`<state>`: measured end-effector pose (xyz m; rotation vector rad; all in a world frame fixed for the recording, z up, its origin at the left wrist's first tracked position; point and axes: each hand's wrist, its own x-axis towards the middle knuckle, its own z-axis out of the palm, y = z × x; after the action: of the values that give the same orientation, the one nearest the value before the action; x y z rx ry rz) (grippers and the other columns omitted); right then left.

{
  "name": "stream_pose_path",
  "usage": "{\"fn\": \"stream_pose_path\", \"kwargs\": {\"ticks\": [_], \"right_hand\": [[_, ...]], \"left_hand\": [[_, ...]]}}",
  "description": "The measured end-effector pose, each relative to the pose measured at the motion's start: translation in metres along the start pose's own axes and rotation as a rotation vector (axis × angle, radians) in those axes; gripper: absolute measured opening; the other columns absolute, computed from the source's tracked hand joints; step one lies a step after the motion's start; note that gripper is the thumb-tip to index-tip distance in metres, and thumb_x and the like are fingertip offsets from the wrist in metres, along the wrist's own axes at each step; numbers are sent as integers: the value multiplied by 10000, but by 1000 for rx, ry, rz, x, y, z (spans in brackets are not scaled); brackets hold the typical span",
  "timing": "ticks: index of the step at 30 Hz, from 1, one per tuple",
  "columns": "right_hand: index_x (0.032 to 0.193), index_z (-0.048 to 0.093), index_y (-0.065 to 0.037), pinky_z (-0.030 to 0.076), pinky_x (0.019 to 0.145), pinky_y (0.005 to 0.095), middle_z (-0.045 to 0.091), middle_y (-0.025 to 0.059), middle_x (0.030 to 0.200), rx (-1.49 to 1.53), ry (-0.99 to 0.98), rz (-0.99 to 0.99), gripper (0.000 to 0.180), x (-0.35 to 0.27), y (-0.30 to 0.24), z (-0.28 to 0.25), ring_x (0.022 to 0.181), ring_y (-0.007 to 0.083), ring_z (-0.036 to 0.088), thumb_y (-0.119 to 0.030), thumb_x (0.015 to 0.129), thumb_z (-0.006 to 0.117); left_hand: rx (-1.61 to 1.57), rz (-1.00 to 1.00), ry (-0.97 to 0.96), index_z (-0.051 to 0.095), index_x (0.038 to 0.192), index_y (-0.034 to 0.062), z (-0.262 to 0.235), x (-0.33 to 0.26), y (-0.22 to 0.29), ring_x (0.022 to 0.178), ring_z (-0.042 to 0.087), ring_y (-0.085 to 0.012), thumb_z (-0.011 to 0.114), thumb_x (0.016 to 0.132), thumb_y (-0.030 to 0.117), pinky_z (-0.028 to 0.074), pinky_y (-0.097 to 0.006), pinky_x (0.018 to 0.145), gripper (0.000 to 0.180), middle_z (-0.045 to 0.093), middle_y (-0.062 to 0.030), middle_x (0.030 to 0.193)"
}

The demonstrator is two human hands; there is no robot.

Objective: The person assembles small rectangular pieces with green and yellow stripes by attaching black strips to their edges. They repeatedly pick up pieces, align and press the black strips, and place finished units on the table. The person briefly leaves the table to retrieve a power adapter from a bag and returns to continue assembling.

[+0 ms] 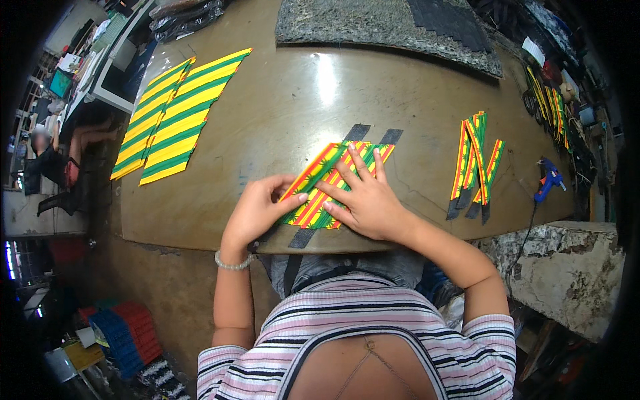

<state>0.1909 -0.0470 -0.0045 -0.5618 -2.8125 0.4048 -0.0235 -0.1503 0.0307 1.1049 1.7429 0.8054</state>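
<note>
Striped fabric (311,215) in red, yellow and green with a leaf print lies slanted near the table's front edge, directly before me. Dark strips (303,237) stick out beneath its near and far sides. My left hand (257,208) pinches the fabric's left edge, thumb on top and the other fingers partly hidden behind the edge. My right hand (367,199) lies flat across the middle and right of the fabric, fingers spread, pressing on its surface.
Two yellow-and-green striped panels (183,127) lie at the table's left. To the right are several narrow patterned strips (477,160) with dark ends and a blue glue gun (549,179) with a cord. A rough grey board (373,30) occupies the far side. Someone's legs (83,143) show far left.
</note>
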Motion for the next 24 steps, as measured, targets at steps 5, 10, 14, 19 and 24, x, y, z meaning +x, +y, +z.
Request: {"fn": "stream_pose_path", "kwargs": {"ticks": [5,10,14,19,24], "right_hand": [[1308,612,-100,198,1164,601,503,181,1401,30,-112,-101,541,0,-19,4,1425,375,348,-475,920,581],[1425,504,-108,197,1173,570,402,168,1526,160,-34,-127,672,1,-25,13,1414,347,383,-495,887,619],[1435,515,-241,189,1170,583,393,161,1534,162,-2,-159,638,1,-25,13,1428,366,358,-541,882,615],[1429,523,-275,190,1162,600,398,169,1527,104,-21,-161,612,0,-29,13,1432,370,349,-546,887,608],[1456,474,-155,215,1170,545,412,191,1506,203,22,-125,676,2,-32,4,1418,378,361,-511,902,625]], "left_hand": [[53,200,215,705,985,-39,9,-9,-23,687,579,-126,764,842,140,462,-274,622,237,664,-109,815],[-195,392,130,690,924,-34,6,-18,-40,716,596,-149,753,831,75,470,-275,657,157,669,-96,882],[-840,558,-144,658,840,-28,-13,-32,-65,729,618,-195,764,790,31,509,-300,682,131,638,-118,858],[-1011,600,-93,606,889,9,-40,-47,-78,471,442,-87,788,839,185,378,-213,407,258,541,-77,747],[-784,256,297,615,1004,11,-27,-54,-43,520,527,-88,681,945,174,425,-211,446,186,647,-84,811]]}}
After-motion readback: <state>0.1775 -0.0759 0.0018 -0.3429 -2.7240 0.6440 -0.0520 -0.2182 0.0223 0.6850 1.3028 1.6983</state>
